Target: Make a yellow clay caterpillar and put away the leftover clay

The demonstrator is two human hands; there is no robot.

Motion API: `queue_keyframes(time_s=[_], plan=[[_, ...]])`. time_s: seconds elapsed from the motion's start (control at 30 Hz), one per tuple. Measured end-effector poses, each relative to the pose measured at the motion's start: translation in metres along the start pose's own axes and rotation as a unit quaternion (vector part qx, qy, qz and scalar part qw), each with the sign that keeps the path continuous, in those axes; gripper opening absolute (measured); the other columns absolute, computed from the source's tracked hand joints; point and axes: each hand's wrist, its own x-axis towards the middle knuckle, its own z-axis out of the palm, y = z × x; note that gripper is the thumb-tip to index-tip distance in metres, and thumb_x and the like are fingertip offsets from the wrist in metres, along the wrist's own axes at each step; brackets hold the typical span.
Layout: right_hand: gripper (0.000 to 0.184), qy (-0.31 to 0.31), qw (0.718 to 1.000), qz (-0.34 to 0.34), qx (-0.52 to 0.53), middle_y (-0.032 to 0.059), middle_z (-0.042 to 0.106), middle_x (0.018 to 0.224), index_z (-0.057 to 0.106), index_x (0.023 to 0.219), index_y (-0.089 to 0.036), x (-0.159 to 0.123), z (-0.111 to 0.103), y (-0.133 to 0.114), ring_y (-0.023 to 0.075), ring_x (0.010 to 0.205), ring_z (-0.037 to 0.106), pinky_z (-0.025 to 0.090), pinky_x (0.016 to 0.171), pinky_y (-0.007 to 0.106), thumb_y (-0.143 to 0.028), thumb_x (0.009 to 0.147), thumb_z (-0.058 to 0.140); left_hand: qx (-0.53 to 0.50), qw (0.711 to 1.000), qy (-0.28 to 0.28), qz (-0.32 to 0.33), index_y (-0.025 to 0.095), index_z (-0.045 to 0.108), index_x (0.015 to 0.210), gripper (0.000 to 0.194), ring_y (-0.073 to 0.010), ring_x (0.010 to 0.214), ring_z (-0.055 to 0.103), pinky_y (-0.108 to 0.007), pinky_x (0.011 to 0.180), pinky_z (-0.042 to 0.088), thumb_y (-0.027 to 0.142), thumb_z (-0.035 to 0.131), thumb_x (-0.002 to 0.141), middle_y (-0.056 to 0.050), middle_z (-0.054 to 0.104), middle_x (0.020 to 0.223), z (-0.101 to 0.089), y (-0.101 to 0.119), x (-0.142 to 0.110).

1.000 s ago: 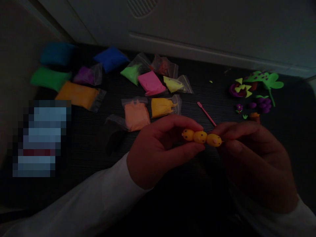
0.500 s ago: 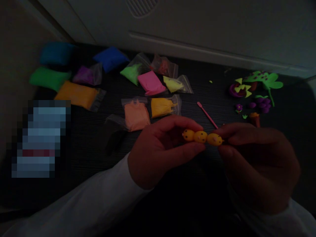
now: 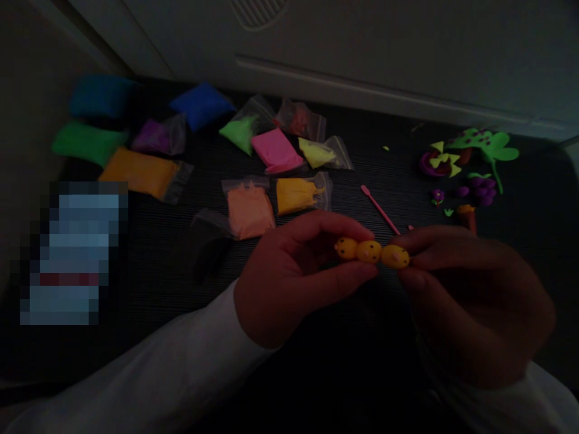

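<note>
Three small yellow clay chicks (image 3: 370, 252) sit joined in a row between my hands, each with dark dot eyes and a tiny pinkish bit on the front. My left hand (image 3: 307, 271) pinches the left and middle chicks between thumb and fingers. At the right end, the thumb and fingertips of my right hand (image 3: 479, 295) close on the last chick. Just beyond my fingers lies a pink clay tool (image 3: 380, 210), its lower end close to my right hand. The palm side of my right hand is hidden.
Bags of colored clay lie left and center, among them orange (image 3: 140, 172), peach (image 3: 250, 211), yellow (image 3: 296, 196) and pink (image 3: 277, 150). A blurred-out phone (image 3: 75, 253) is at far left. Finished clay pieces, including purple grapes (image 3: 482, 190), stand at right. A pale wall (image 3: 362, 54) rises behind.
The row of chicks and my right hand have shifted very slightly to the right. Both hands keep their grip, and the surrounding things look unchanged.
</note>
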Motion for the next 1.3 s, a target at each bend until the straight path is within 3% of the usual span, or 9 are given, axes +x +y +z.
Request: queue_keyframes(time_s=[0.27,0.47,0.67,0.83,1.0,1.3], plan=[[0.020,-0.010,1.000,0.008,-0.012,-0.0020,0.067,0.082,0.064,0.082,-0.020,-0.0006,-0.0010,-0.0015,0.0158,0.078,0.060,0.044,0.079,0.037,-0.007,0.067,0.066,0.022,1.000,0.007,0.014,0.020,0.064,0.084,0.022,-0.0108,0.075,0.063,-0.019,0.066,0.052,0.008,0.068,0.065,0.001,0.065,0.082,0.0011,0.0011,-0.0003],[0.023,0.003,1.000,0.005,0.014,-0.0019,0.066,0.081,0.062,0.086,-0.020,-0.0013,0.0006,-0.0011,0.0144,0.077,0.061,0.048,0.072,0.032,-0.006,0.068,0.064,0.013,1.000,-0.004,0.018,0.020,0.064,0.085,0.024,-0.0081,0.077,0.062,-0.016,0.067,0.051,0.007,0.067,0.066,0.003,0.065,0.085,0.0006,0.0014,-0.0006],[0.019,-0.002,1.000,0.009,-0.022,-0.0021,0.066,0.082,0.064,0.082,-0.020,-0.0010,0.0007,-0.0015,0.0152,0.078,0.060,0.044,0.084,0.038,-0.008,0.068,0.064,0.028,0.999,0.001,0.026,0.020,0.064,0.084,0.022,-0.0107,0.076,0.062,-0.019,0.066,0.052,0.008,0.068,0.065,0.002,0.065,0.082,0.0006,0.0019,0.0001],[0.023,0.015,1.000,0.000,-0.016,-0.0019,0.066,0.080,0.063,0.087,-0.023,-0.0017,0.0015,-0.0008,0.0166,0.076,0.060,0.046,0.082,0.039,-0.010,0.068,0.064,0.031,0.999,0.001,0.019,0.021,0.064,0.085,0.023,-0.0098,0.078,0.062,-0.020,0.071,0.052,0.008,0.067,0.067,0.003,0.064,0.085,0.0008,0.0024,-0.0005],[0.029,-0.007,1.000,-0.013,-0.010,0.0001,0.065,0.083,0.063,0.091,-0.023,-0.0001,0.0003,0.0017,0.0162,0.080,0.060,0.052,0.069,0.031,-0.010,0.066,0.067,0.084,0.995,0.015,0.056,0.020,0.064,0.086,0.021,-0.0120,0.080,0.062,-0.022,0.073,0.052,0.009,0.066,0.068,0.000,0.065,0.088,0.0013,0.0028,-0.0014],[0.031,-0.007,1.000,-0.012,0.014,-0.0003,0.066,0.085,0.064,0.092,-0.021,0.0018,0.0025,0.0052,0.0134,0.082,0.060,0.053,0.072,0.025,-0.003,0.067,0.064,0.233,0.963,0.036,0.127,0.022,0.064,0.097,0.029,-0.0146,0.088,0.059,-0.024,0.078,0.049,0.011,0.063,0.071,0.000,0.064,0.096,0.0003,0.0061,-0.0045]])
